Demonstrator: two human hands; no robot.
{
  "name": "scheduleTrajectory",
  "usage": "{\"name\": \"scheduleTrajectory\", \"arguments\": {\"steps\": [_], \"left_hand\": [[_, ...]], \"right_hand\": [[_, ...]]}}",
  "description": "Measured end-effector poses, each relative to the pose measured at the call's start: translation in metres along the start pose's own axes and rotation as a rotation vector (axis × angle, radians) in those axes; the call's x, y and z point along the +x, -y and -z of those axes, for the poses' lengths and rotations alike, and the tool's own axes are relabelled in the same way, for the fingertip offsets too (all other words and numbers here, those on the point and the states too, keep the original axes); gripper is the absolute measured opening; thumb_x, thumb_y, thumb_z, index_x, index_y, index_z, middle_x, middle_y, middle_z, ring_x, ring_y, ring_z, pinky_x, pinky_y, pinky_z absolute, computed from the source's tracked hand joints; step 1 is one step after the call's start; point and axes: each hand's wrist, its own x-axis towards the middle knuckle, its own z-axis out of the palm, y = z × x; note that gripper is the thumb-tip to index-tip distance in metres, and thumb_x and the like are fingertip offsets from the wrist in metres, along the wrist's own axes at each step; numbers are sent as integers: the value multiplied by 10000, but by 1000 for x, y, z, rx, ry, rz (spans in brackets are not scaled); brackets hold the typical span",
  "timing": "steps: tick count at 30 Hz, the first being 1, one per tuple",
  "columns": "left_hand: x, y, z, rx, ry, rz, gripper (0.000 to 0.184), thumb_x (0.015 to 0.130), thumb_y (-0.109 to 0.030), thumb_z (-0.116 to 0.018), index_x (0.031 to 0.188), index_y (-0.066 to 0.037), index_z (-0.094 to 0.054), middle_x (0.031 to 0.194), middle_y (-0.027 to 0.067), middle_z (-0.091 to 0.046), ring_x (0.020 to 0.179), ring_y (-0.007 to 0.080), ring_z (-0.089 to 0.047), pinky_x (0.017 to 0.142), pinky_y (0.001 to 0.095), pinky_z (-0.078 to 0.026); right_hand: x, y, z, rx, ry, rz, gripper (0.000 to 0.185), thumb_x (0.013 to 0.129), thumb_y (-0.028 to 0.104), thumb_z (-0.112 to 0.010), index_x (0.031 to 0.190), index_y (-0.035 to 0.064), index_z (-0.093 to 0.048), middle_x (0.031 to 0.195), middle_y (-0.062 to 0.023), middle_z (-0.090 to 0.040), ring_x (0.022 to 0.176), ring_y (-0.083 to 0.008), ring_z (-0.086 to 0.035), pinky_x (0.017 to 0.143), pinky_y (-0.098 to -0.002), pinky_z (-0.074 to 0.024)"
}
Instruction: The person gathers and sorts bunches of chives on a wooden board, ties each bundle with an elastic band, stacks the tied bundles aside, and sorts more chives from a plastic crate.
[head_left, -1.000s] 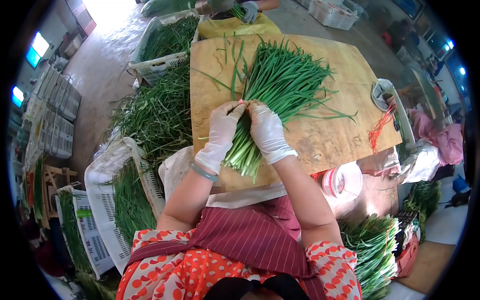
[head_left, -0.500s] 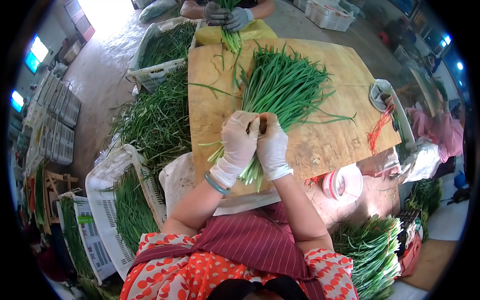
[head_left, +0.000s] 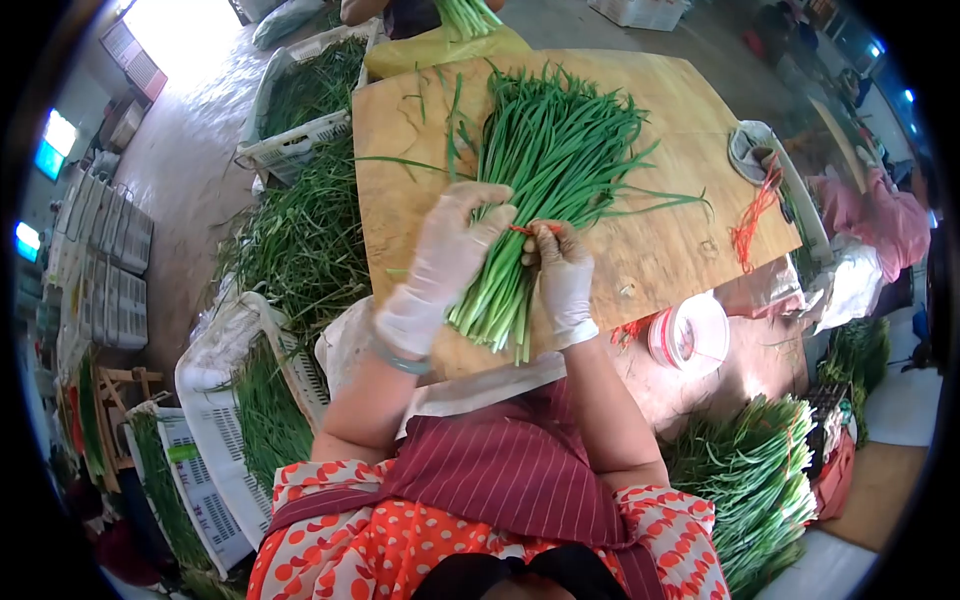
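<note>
The green, pale-stemmed leafy bundle (head_left: 555,160) lies on the tan wooden board (head_left: 690,130), long axis pointing forward; the white-gloved right hand (head_left: 563,275) pinches the thin red string (head_left: 521,230); the white-gloved left hand (head_left: 450,245) overlaps its left edge — whether gripping, I cannot tell.

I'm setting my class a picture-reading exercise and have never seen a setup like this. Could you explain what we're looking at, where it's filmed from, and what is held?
There is no machine: a person works with the left hand and right hand, both in thin white gloves. Every picture comes from one camera worn on that person's head, looking forward and down. On the pale brown wooden board lies a bundle of long green stalks with paler ends. The right hand pinches a thin red tie at the bundle; the left hand is blurred beside it, so its touch is unclear. Loose red strings lie by the board's right edge.
</note>
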Motion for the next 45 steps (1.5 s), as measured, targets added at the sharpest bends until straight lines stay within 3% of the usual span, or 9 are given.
{"name": "scheduleTrajectory", "arguments": {"steps": [5, 9, 12, 18, 25, 35, 41, 43, 45], "left_hand": [[7, 31, 47, -469, 451, 576, 428, 860, -326, -614, 1130, 3, -566, 1074, 82, -608, 1000, 160, -544, 888, 271, -414], [16, 40, 3, -1002, 772, 761, 467, 846, -291, -633, 1176, 17, -514, 1038, 81, -603, 980, 184, -564, 887, 279, -436], [11, 0, -30, -1268, 849, 596, 502, 822, -270, -656, 1189, 36, -500, 1074, 109, -596, 957, 198, -586, 889, 308, -460], [2, -28, -29, -1178, 576, 412, 489, 821, -240, -659, 1185, 35, -483, 1031, 103, -606, 934, 198, -598, 859, 302, -480], [-2, 48, 43, -1262, 173, 836, 284, 878, -151, -571, 1109, 12, -543, 1010, 116, -632, 900, 200, -623, 848, 324, -506], [-23, 3, 108, -1065, -450, 223, 362, 877, -208, -589, 1170, -17, -495, 1093, 81, -571, 989, 176, -560, 895, 347, -474], [-50, -3, 28, -1085, -475, 246, 538, 889, -388, -549, 1288, -59, -399, 1243, 42, -489, 1096, 179, -499, 970, 339, -385], [-63, 4, 8, -1074, -210, 651, 520, 892, -354, -558, 1281, -38, -419, 1184, 49, -536, 1049, 183, -535, 934, 327, -415], [-80, 1, 3, -950, 108, 705, 484, 889, -310, -571, 1266, -33, -445, 1139, 52, -562, 1009, 183, -556, 919, 316, -426]], "right_hand": [[-5, 17, 24, 260, -66, -131, 89, 908, 87, -521, 914, 0, -541, 739, -23, -548, 639, -101, -487, 606, -213, -400], [-6, 13, 46, 422, -69, -220, 133, 911, 144, -538, 907, 11, -540, 720, -23, -526, 644, -107, -461, 621, -207, -372], [-9, 24, 42, 388, -50, -194, 150, 910, 167, -546, 891, 18, -549, 697, -6, -506, 629, -102, -436, 627, -208, -361], [-1, 73, 26, 195, 47, -110, 150, 928, 188, -517, 911, 45, -559, 666, 48, -464, 608, -54, -416, 591, -178, -354], [43, 14, -56, 135, 256, -308, 161, 904, 186, -530, 824, 51, -569, 664, 26, -513, 598, -68, -442, 578, -204, -371], [56, 35, -189, -39, 882, -164, 145, 909, 180, -537, 877, 44, -574, 655, 24, -508, 589, -61, -440, 573, -190, -373], [60, 119, -149, -770, 1183, 75, 151, 881, 152, -564, 892, 6, -603, 671, 5, -554, 607, -55, -485, 577, -200, -406], [67, 115, -121, -936, 1135, 84, 145, 878, 141, -562, 883, 4, -610, 668, -6, -565, 611, -63, -501, 579, -213, -418], [74, 93, -90, -1102, 1070, 90, 140, 875, 130, -559, 875, 2, -616, 664, -17, -576, 614, -71, -516, 581, -226, -429]]}}
